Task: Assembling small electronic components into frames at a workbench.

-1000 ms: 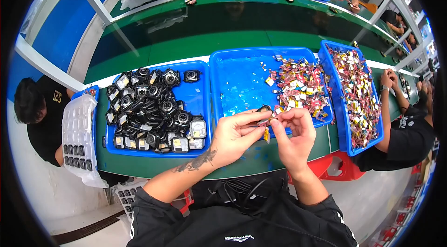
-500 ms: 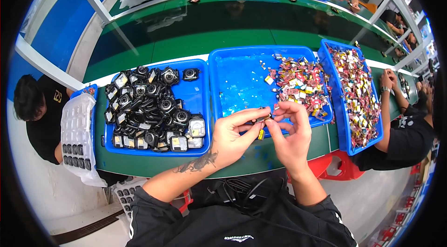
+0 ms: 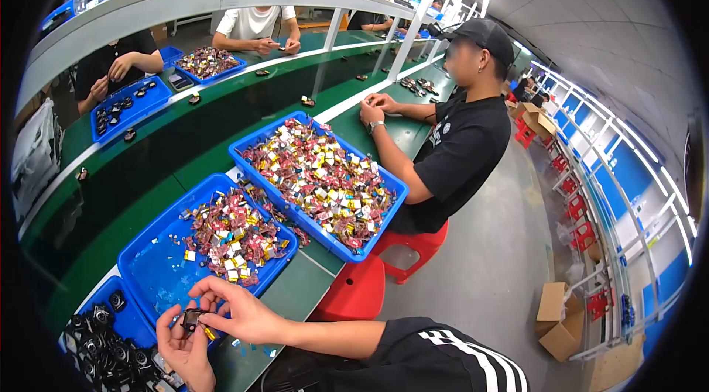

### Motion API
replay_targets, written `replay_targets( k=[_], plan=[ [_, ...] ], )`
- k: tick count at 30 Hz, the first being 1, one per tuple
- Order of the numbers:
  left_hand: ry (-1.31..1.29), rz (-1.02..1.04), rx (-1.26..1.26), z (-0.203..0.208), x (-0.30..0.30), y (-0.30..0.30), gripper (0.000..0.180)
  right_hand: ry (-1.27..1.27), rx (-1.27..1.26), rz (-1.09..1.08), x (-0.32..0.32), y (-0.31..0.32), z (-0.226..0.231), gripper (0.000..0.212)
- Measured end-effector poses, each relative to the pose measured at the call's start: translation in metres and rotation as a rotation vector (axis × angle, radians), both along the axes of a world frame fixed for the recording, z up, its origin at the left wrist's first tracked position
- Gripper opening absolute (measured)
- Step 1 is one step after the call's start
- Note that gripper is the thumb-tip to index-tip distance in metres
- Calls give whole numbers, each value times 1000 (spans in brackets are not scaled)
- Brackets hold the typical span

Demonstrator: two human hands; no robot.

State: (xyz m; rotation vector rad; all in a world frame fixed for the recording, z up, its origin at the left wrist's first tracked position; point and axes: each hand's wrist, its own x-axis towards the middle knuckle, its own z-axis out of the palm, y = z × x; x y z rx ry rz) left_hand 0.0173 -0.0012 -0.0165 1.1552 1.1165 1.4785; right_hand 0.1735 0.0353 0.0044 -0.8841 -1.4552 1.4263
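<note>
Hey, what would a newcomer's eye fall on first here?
Probably the blue tray heaped with red, white and yellow electronic parts, near the middle. Next, the co-worker in a black cap, seated to its right. Then, at lower left, the wearer's left hand and right hand, holding a small black smartwatch casing.

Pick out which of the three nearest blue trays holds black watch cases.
It is the bottom-left tray beside the left hand; the middle tray and the tray nearest the capped co-worker hold small red-and-white parts instead.
</note>
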Motion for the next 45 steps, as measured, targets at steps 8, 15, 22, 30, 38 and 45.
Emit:
replay_targets(
  k=[8, 15, 22, 30, 38, 45],
  plan=[
    [-202, 94, 58, 20, 10, 0, 68, -327, 229, 66, -6, 35, 25, 39],
    [910, 230, 863, 16, -2, -4, 45, -590, 97, -21, -71, 240, 16, 36],
    [1108, 123, 1208, 9, 1, -9, 49, -1018, 392, -155, -89, 279, -26, 32],
    [944, 214, 1368, 12, 5, -17, 34, -903, 1108, 423, -186, 106, 0, 23],
    [562, 635, 724, 12, -16, -12, 49, -988, 1115, 225, -173, 96, -2, 15],
    [171, 375, 136, 20, -52, 21, 32, -378, 345, 291, -91, 58, 49, 23]
  ],
)
